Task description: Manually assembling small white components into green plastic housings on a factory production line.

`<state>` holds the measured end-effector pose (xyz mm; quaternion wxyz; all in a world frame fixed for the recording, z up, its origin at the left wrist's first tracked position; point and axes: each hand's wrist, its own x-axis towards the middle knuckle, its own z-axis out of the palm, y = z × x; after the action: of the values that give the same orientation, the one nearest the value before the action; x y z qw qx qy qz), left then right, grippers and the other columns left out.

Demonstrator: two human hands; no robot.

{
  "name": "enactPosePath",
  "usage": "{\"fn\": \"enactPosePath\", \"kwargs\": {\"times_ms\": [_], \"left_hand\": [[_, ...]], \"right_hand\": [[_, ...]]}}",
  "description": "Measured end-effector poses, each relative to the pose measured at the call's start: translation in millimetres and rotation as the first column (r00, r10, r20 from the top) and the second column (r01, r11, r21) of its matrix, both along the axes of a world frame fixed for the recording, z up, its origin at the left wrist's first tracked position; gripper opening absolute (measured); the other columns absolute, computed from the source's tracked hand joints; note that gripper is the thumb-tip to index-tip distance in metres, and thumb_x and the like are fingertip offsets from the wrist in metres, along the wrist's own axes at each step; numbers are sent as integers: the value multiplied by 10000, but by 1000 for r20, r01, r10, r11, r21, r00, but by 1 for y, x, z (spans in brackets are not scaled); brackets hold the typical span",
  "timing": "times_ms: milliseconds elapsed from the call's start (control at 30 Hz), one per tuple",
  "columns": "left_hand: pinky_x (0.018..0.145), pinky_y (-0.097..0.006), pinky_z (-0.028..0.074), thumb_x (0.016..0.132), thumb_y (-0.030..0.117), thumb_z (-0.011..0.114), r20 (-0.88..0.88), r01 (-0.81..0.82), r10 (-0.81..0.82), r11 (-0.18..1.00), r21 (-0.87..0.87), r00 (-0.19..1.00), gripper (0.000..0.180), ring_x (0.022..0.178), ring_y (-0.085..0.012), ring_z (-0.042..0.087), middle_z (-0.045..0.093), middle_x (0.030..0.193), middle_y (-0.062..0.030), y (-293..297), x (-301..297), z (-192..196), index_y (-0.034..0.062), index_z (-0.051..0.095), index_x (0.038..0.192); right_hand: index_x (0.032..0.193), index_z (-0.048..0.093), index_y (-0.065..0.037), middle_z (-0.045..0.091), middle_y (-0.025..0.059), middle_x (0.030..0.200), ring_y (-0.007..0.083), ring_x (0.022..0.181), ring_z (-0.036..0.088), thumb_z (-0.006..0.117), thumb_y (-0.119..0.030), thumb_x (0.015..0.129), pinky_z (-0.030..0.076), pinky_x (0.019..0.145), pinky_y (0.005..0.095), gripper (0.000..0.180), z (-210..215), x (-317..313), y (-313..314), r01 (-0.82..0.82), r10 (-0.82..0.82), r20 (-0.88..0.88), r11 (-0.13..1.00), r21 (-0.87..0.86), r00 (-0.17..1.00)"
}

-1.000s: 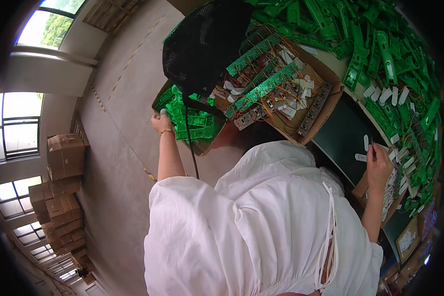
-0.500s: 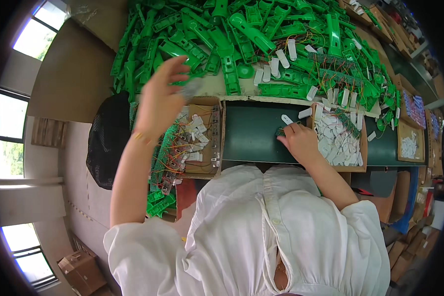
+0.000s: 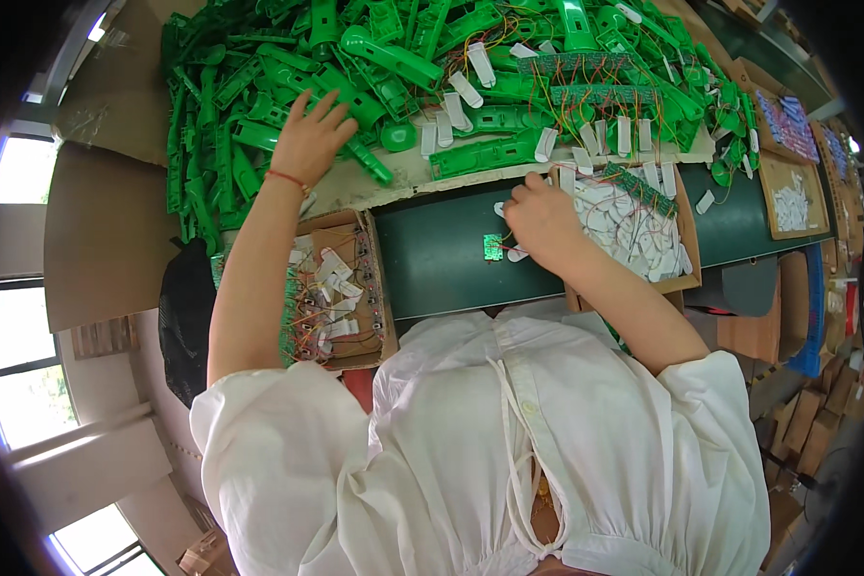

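Green mat [image 3: 442,264], hands [image 3: 544,223] at box edge [image 3: 686,252]

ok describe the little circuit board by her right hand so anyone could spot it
Find the dark green mat running across the bench in front of the person. The right hand rests at its upper right, and just left of its fingers lies the small green circuit board. It alone lies on bare mat, apart from the white pieces.

glossy green plastic shells [image 3: 394,58], matt brown cardboard box [image 3: 341,288], smooth dark-green mat [image 3: 442,269]
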<state>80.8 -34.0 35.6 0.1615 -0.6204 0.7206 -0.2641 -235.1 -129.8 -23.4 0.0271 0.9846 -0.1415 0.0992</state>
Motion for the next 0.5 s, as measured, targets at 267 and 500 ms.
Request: {"fn": "enactPosePath", "kwargs": {"times_ms": [267,500], "left_hand": [[782,-371,464,644,48,644,-641,-440,393,893,95,660,532,920,-267,574,593,1002,-76,63,-10,-23,143,496,1146],[867,-381,435,640,41,617,-716,-427,417,886,183,559,580,1060,-294,501,517,1158,-97,58,-5,-26,134,493,1200]], "right_hand": [[670,671,-85,624,70,698,215,758,594,582,-149,663,474,569,322,110,-11,26,6,28,-50,-281,996,-82,959],[892,610,-23,546,109,799,276,694,575,566,-63,768,476,583,346,137,17,3,3,-76,-116,338,859,507,934]]}}
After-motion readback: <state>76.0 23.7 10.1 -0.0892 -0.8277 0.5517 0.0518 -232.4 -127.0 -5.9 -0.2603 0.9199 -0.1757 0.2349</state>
